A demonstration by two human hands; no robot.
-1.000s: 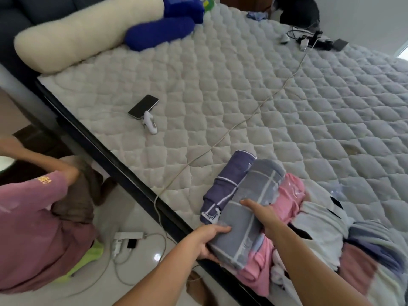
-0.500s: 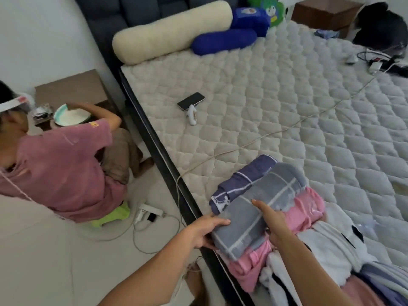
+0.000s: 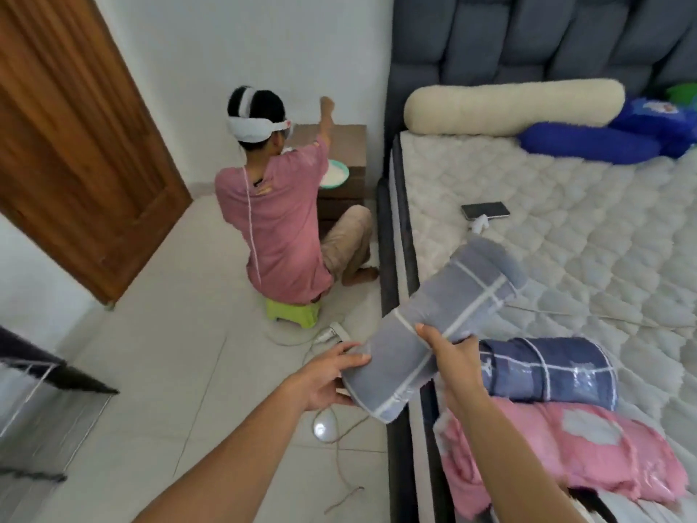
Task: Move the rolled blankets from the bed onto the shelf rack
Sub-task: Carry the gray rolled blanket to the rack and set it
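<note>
Blankets are what we carry, one roll at a time. We hold the grey roll (image 3: 433, 334) in both hands, up in the air and over the edge of the bed (image 3: 565, 239). Our left hand (image 3: 328, 375) cups the near end from below, with its fingers curled around the soft end, so the roll does not slip down. Our right hand (image 3: 450, 352) grips the top of the roll near the middle, with fingers closed tight on the cloth, so the roll stays rolled and does not fall open. The roll tips up at the far end because we hold the near half only. A blue roll (image 3: 547, 368) lies on the bed just beside our right arm, and a pink roll (image 3: 565, 454) lies next to it, closer to us. They wait there for their turn, we think. A dark rack (image 3: 49, 375) shows at the left edge, well apart from the bed, and it may be the shelf rack where the rolls go. A person (image 3: 279, 220) sits on a green stool (image 3: 294, 313) on the floor near the bed, and cords (image 3: 339, 439) lie on the floor below our hands. We think we must step with care so we do not trip or bump.
</note>
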